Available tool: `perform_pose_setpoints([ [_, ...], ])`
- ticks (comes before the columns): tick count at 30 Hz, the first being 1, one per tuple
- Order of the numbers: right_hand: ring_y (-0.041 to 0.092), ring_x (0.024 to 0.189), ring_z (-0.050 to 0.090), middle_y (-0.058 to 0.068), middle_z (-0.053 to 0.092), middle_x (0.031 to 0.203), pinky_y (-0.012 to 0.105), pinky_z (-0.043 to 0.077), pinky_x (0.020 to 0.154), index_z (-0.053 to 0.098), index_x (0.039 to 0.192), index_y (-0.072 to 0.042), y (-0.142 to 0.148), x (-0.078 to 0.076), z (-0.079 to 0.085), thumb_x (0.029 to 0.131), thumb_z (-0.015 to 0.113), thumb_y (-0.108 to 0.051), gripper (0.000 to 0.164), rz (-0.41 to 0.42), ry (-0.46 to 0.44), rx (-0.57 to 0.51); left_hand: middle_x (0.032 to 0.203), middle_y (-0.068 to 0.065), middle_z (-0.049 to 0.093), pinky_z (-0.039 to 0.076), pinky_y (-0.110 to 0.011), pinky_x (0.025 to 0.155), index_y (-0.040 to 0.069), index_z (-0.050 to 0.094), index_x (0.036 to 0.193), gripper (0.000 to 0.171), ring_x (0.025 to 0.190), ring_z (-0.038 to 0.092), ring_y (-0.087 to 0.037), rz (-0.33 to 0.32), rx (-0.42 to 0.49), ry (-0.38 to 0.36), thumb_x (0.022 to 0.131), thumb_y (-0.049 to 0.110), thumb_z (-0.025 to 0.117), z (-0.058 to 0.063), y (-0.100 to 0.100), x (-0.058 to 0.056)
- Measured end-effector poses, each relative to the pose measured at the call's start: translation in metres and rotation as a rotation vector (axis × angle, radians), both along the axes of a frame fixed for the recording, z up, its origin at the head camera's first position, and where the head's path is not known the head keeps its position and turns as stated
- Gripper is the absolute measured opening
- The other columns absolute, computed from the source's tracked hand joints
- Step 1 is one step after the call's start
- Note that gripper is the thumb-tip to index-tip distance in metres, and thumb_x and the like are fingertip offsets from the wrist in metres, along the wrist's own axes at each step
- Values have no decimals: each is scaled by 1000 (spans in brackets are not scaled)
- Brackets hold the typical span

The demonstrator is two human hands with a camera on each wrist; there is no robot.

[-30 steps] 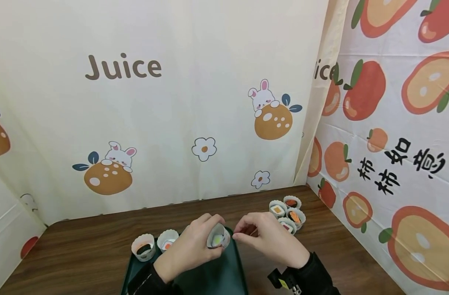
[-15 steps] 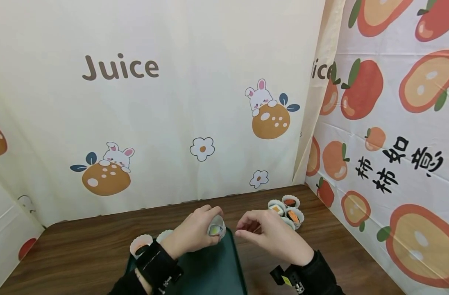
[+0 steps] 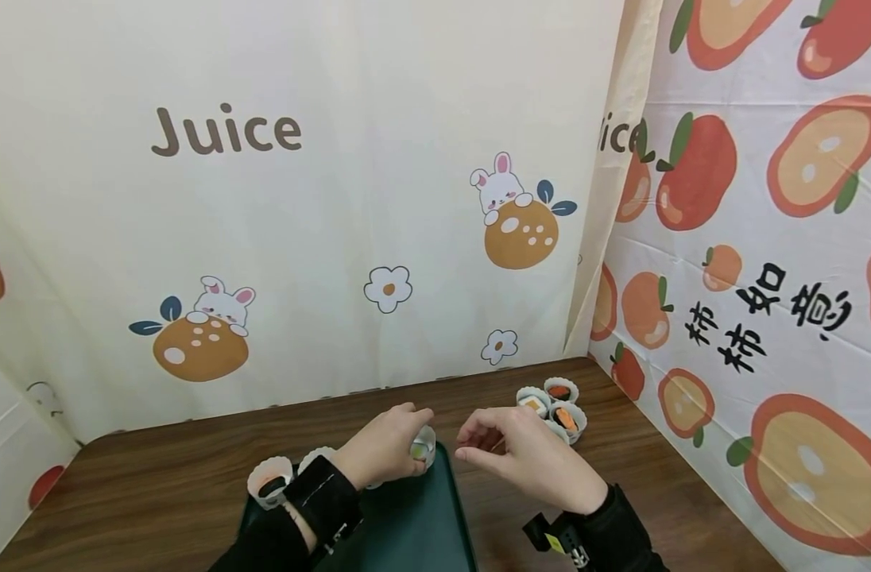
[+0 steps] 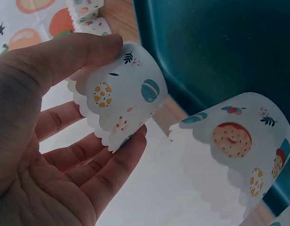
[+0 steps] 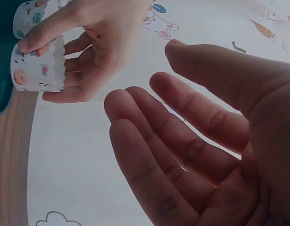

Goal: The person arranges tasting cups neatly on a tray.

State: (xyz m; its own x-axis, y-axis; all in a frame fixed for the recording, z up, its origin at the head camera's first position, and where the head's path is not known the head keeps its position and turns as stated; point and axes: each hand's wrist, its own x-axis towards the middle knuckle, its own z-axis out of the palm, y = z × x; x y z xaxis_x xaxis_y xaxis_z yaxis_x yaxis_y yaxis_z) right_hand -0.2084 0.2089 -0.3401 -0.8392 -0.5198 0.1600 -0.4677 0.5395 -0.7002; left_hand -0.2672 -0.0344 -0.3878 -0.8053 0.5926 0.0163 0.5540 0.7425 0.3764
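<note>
My left hand (image 3: 385,445) holds a white scalloped paper baking cup (image 4: 121,89) between thumb and fingers, at the far right corner of the dark green tray (image 3: 414,532). Inside that cup, a piece with a pale green middle partly shows in the head view; the fingers hide the rest. Another printed cup (image 4: 244,146) is beside it at the tray's edge in the left wrist view. My right hand (image 3: 528,457) hovers to the right of the tray, its fingers loosely bent and holding nothing.
At the tray's far left stands a paper cup (image 3: 269,482) with a dark and orange sushi piece, next to another cup (image 3: 315,457) partly behind my left arm. Several cups of sushi pieces (image 3: 566,419) cluster at the wooden table's (image 3: 142,492) back right. Printed curtains (image 3: 321,222) hang behind.
My left hand has carried the cup slightly away from me, down to the tray's far right corner. The right hand has hardly moved. The head view has shifted a little.
</note>
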Motion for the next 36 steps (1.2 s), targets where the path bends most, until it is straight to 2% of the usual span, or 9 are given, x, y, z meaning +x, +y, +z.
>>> perform_pose_setpoints([
  [7,1,84,66,-14,71,91,25,57,77,74,105,-27,0,-1,0,104,72,-37,10,14,-34,3,112,-11,69,59,-33,74,5,69,130,59,83,62,-16,-28,-33,12,79,16,95,-8,3,-4],
  [11,1,83,66,-14,71,91,25,57,76,74,105,-27,-1,-3,-1,104,72,-37,10,24,-23,4,115,-13,69,57,-32,74,4,69,131,60,83,61,-16,-27,-45,14,78,14,95,-11,2,-6],
  [20,-1,82,67,-15,72,89,24,57,75,75,104,-26,-2,-4,-4,104,73,-35,10,24,-18,10,119,-15,70,59,-35,76,3,68,134,64,84,62,-17,-16,-67,2,77,14,95,-19,2,-9],
  [27,0,82,67,-14,73,90,24,57,75,75,105,-26,-1,-4,-5,104,73,-35,10,26,-23,9,117,-14,71,61,-37,79,4,69,132,61,86,63,-18,-11,-75,-5,77,13,95,-22,5,-11],
  [36,0,82,67,-13,73,90,24,57,75,74,104,-27,-1,-4,-5,104,73,-34,7,21,-27,11,112,-12,71,62,-38,81,4,71,128,57,87,64,-18,-15,-91,29,77,13,95,-26,6,-12],
])
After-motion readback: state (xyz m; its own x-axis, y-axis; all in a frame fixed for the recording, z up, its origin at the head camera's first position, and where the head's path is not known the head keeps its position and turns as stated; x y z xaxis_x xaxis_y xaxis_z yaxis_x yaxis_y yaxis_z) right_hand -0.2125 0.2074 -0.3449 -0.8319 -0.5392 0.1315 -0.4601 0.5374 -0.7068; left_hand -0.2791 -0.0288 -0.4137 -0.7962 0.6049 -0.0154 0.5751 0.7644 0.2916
